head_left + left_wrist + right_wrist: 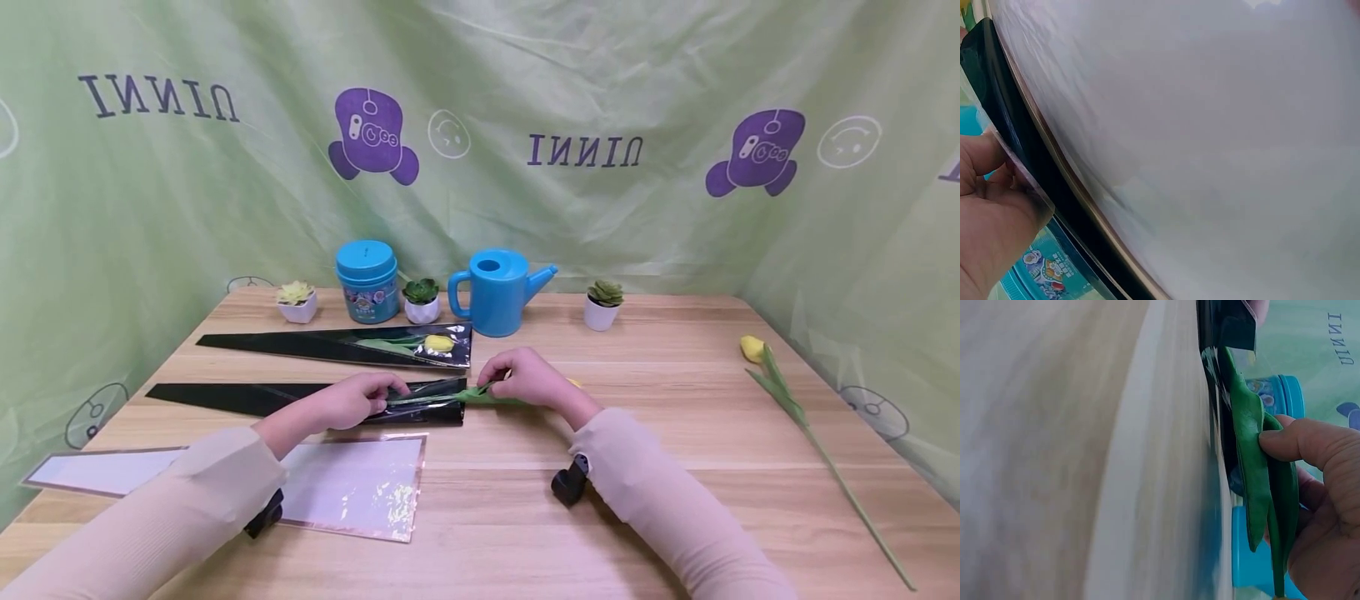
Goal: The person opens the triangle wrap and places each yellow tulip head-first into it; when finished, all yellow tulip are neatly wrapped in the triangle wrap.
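1. Between the two hands, taken as the clock's centre with twelve at the far edge of the table (675, 517), lay the held tulip (1252, 462); its stem ran toward nine o'clock, and a bit of yellow showed past the right wrist at three.
2. The right hand (528, 377) had its thumb and fingers clamped on the tulip's green leaves.
3. The left hand (352, 402) pinched the clear edge of the nearer black sleeve (240, 397), which tapered toward nine o'clock.
4. The tulip's stem lay at that sleeve's wide end; how far inside it reached, I could not tell.
5. At ten o'clock lay the farther black sleeve (300, 343), a yellow tulip (438, 343) showing through its clear front.
6. At eight o'clock lay a white sleeve (360, 479), partly under the left forearm.
7. Between three and four o'clock lay a loose tulip (787, 404), bloom pointing away from the person.
8. Along the back stood a blue tub (367, 283) at eleven, a blue watering can (497, 296) at one, and potted succulents at ten, just past eleven and two.
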Motion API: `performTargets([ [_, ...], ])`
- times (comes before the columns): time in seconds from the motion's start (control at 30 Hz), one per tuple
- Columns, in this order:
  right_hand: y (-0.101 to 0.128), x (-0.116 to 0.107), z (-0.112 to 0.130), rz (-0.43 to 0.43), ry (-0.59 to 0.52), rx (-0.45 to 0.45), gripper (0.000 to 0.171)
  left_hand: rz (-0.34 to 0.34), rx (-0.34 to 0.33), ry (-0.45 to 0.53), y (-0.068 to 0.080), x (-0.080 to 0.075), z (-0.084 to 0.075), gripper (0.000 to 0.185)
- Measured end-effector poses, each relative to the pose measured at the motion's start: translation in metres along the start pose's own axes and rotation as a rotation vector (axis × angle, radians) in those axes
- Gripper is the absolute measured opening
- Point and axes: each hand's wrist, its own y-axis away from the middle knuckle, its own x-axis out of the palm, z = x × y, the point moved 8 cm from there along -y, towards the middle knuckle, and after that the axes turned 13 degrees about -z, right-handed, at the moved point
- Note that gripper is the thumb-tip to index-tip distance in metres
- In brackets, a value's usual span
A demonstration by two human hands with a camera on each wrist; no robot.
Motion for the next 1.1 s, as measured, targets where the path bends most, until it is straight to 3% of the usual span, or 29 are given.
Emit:
performTargets([
  [0.67, -0.01, 0.021, 0.009, 0.006, -0.038, 0.046, 0.016, -0.016, -0.008, -0.011, -0.003, 0.003, -0.001, 0.037],
  [0.87, -0.007, 0.023, 0.008, 0.067, 0.018, 0.075, 0.012, -0.003, -0.018, 0.032, -0.002, 0.007, 0.001, 0.037],
  [1.1, -0.001, 0.013, 0.006, 0.148, 0.082, 0.039, 0.016, -0.002, -0.035, 0.042, -0.001, 0.006, 0.002, 0.035],
])
